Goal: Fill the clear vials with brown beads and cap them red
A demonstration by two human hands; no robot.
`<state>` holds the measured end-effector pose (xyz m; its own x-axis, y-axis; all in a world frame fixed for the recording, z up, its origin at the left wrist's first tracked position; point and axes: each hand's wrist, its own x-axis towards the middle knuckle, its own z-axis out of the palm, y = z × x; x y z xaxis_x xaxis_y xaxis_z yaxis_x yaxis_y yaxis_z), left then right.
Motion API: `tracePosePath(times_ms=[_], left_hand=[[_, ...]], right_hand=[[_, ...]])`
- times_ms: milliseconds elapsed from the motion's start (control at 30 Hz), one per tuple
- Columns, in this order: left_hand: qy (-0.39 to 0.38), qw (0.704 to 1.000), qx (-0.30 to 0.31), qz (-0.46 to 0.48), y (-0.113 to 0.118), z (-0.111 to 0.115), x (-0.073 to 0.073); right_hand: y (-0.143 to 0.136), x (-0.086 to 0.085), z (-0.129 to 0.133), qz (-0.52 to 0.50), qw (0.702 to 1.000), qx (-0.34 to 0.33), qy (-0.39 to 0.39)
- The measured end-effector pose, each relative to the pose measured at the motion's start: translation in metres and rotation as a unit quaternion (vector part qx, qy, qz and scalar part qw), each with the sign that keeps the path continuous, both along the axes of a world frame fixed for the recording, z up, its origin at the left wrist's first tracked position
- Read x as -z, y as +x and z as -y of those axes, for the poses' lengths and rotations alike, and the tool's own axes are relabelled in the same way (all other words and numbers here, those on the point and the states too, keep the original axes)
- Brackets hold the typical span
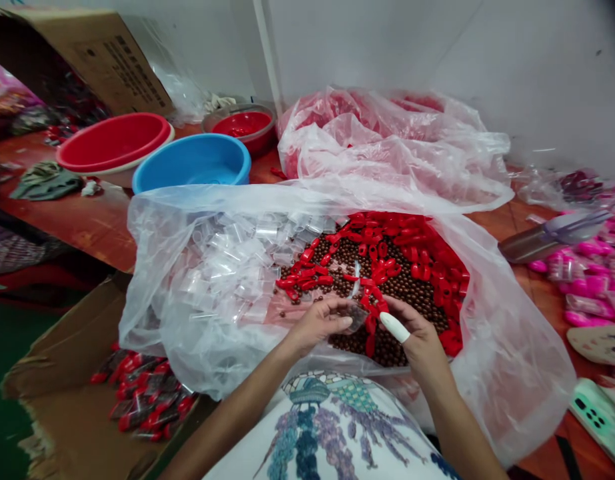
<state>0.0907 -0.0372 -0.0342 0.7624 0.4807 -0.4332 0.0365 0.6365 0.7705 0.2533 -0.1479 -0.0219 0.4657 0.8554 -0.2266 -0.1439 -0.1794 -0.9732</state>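
Note:
My left hand (325,325) is closed around a small clear plastic container (356,317), low in the middle of the view. Close to its right, my right hand (407,327), with a white cover on the thumb, has its fingers round a red plastic piece (379,306). Below both hands lie many brown beads (412,285) in an opened white plastic bag (507,333). Red pieces (443,290) are heaped along the right side of the beads, and more lie among them. Clear plastic containers (237,257) fill the left side.
Blue basin (192,163) and red basin (115,141) stand back left. Behind is a bag of red pieces (382,140). A cardboard box (62,393) with filled red-capped containers (147,393) sits lower left. Pink items (592,280) and a phone (595,413) lie right.

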Motion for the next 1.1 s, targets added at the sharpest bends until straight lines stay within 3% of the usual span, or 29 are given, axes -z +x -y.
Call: tracePosePath(times_ms=[133, 267, 533, 700, 867, 967, 1100], left_hand=[[0.044, 0.999, 0.011, -0.001, 0.002, 0.006, 0.004], [0.112, 0.993, 0.011, -0.022, 0.003, 0.011, 0.006], [0.164, 0.986, -0.013, -0.01, 0.004, 0.013, -0.003], [0.063, 0.995, -0.074, -0.032, 0.006, 0.021, -0.007], [-0.097, 0.989, -0.108, 0.0, 0.012, 0.025, -0.009], [-0.21, 0.975, -0.072, 0.028, 0.015, 0.023, -0.009], [-0.273, 0.959, -0.024, 0.068, 0.017, 0.021, -0.007]], right_hand=[[-0.001, 0.001, -0.007, 0.018, 1.0, -0.013, 0.008], [-0.003, 0.003, -0.006, 0.107, 0.993, -0.048, 0.022], [-0.012, 0.005, 0.004, 0.283, 0.953, -0.084, 0.072], [-0.018, 0.016, 0.0, 0.415, 0.899, -0.109, 0.084], [-0.026, 0.012, -0.004, 0.43, 0.893, -0.113, 0.074], [-0.031, 0.009, -0.002, 0.436, 0.887, -0.132, 0.072], [-0.037, 0.015, 0.002, 0.457, 0.873, -0.15, 0.082]])
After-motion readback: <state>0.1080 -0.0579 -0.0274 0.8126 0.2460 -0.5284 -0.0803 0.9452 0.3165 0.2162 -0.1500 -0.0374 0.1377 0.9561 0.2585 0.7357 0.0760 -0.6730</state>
